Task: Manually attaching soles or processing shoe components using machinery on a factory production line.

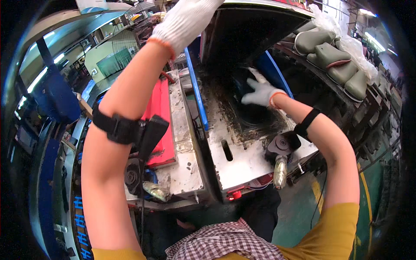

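left hand (187, 21): gloved, beside the raised lid (255, 32); fingers out of view, grip cannot be told.
right hand (261, 93): gloved, fingers spread wide, over the dark recess (258, 117); contact uncertain.
raised lid: above and beyond the right hand.
pale strip (257, 75): just beyond the right hand's fingers.
blue panels (196, 89): flanking the right hand.

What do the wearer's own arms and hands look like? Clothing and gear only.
Left hand, right hand: white knit gloves, orange cuff edges. Black straps around both forearms. Mustard-yellow sleeves end above the elbows.
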### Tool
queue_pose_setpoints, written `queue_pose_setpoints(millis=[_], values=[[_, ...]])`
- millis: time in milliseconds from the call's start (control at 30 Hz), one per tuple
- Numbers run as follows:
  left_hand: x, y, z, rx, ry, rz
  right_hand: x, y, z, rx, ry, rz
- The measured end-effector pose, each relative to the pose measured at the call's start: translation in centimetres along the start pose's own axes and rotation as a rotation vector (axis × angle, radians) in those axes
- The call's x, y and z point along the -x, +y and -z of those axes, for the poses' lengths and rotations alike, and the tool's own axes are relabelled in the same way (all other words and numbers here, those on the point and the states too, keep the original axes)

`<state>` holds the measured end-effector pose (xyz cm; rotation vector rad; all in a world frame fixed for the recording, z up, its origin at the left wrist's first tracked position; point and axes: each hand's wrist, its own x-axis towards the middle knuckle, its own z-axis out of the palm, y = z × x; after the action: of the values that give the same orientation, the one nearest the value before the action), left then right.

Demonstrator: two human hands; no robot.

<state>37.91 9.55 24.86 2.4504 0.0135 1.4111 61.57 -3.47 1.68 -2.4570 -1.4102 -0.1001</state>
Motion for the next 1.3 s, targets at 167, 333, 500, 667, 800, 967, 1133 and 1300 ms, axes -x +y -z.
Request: queue_pose_setpoints(millis=[167, 333, 500, 667, 800, 967, 1133, 1300], values=[[-7.0, -3.1, 0.6, -0.915, -0.101, -0.609, 0.9, -3.9, 2.3, -0.012, -0.437, -0.123], [-9.3, -0.1, 1.5, -0.838, -0.367, -0.337, 1.8, -3.6, 3.1, 0.113, -0.365, -0.058], [-7.2, -1.1, -1.4, -0.771, -0.603, -0.363, 10.7, -6.2, 9.0, -0.067, -0.250, 0.042], [2.1, 0.2, -2.4, -0.118, -0.496, 0.139, 22.3, -9.2, 9.7, -0.233, 0.069, 0.205], [9.5, 3.9, -6.2, -0.160, -0.543, 0.291, 27.5, -8.4, 5.4, -0.233, 0.312, 0.239], [18.2, 1.9, -10.3, -0.119, -0.315, 0.250, 28.4, -8.9, 0.5, -0.353, 0.467, 0.187], [24.9, 1.5, -13.0, -0.404, -0.278, 0.277, 27.6, -10.2, -1.6, -0.228, 0.569, 0.339], [26.8, 3.2, -14.4, -0.330, -0.251, 0.365, 29.8, -4.8, -2.4, -0.217, 0.732, 0.491]])
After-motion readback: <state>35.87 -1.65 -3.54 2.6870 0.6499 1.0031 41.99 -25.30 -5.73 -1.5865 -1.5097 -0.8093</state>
